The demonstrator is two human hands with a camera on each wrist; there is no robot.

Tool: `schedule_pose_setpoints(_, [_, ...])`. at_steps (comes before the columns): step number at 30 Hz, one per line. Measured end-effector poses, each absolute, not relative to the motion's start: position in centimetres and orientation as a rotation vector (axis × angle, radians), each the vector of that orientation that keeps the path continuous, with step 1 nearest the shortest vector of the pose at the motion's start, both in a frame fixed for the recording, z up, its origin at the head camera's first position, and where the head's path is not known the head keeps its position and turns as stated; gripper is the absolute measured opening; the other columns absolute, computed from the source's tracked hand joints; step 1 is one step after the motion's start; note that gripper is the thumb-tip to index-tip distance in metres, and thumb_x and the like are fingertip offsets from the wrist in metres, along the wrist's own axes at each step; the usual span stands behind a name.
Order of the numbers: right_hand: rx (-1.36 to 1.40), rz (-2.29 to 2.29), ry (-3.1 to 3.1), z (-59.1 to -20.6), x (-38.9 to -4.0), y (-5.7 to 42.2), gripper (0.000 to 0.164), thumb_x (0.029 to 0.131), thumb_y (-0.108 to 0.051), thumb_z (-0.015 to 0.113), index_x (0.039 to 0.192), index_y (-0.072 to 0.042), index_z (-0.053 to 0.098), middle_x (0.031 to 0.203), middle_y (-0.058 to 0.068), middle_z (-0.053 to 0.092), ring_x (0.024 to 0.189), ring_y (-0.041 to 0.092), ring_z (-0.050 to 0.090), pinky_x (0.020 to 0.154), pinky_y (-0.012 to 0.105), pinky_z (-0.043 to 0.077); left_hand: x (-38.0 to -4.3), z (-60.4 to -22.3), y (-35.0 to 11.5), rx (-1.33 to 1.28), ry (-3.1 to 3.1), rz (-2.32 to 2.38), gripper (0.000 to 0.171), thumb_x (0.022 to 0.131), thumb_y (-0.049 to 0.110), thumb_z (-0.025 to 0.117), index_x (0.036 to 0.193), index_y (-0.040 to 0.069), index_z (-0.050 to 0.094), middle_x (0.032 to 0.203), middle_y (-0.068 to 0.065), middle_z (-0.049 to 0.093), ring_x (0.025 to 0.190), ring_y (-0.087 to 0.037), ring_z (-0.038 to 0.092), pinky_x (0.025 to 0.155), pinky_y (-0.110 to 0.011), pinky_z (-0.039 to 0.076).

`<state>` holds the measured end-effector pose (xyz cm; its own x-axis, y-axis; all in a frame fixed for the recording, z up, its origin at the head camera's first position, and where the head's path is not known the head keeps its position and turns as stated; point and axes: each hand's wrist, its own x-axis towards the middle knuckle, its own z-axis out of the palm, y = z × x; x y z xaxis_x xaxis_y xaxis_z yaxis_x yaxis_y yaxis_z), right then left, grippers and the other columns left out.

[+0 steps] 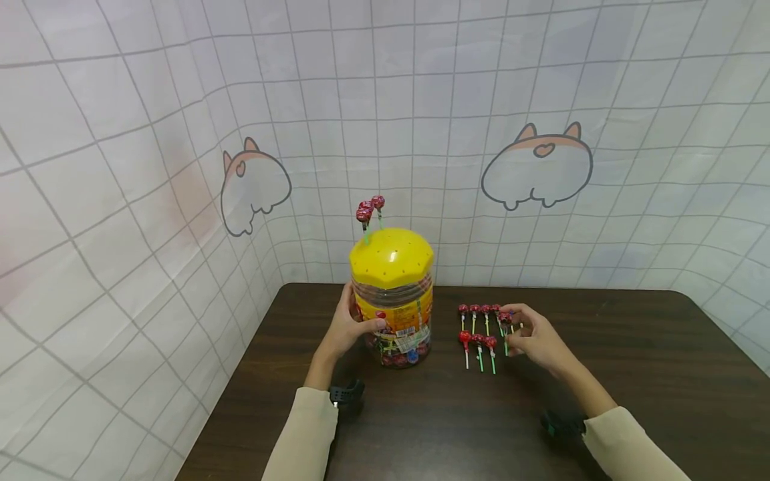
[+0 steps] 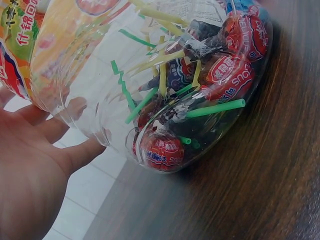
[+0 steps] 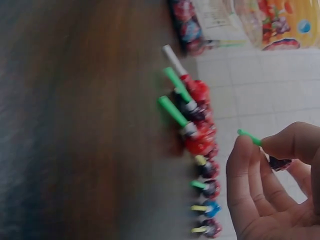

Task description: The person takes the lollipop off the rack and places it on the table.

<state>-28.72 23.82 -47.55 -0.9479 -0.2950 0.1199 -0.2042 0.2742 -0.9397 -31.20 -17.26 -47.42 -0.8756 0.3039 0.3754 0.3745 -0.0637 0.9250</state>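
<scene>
A clear plastic jar (image 1: 414, 314) with a colourful label and a bumpy yellow lid (image 1: 392, 257) stands on the table, lollipops lying inside it. My left hand (image 1: 351, 329) grips the jar's left side, thumb across the front. In the left wrist view, wrapped lollipops (image 2: 227, 75) with green and yellow sticks show through the jar's bottom. Several lollipops (image 1: 364, 214) stick up from the lid's back left. To the right of the jar, my right hand (image 1: 540, 339) pinches a dark-wrapped lollipop by its green stick (image 3: 248, 136), above the table.
Lollipops lie in two rows right of the jar: a back row (image 1: 474, 309), partly behind the right hand, and a front row (image 1: 478, 339) of three. The dark wooden table (image 1: 445, 427) ends at a white gridded curtain (image 1: 397, 133) behind and on the left.
</scene>
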Motion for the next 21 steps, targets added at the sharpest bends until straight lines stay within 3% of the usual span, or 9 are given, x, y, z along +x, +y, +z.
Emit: schedule_pose_setpoints(21, [-0.424, -1.556, 2.475, -49.3, -28.2, 23.8, 0.054, 0.092, 0.008, 0.062, 0.143, 0.0, 0.045, 0.121, 0.029, 0.045, 0.078, 0.027, 0.067, 0.067, 0.04, 0.062, -31.4, -47.6, -17.4, -0.773, -2.115, -2.114, 0.09, 0.085, 0.027, 0.085, 0.154, 0.025, 0.027, 0.14, -0.008, 0.051, 0.124, -0.018, 0.06, 0.104, -0.039, 0.054])
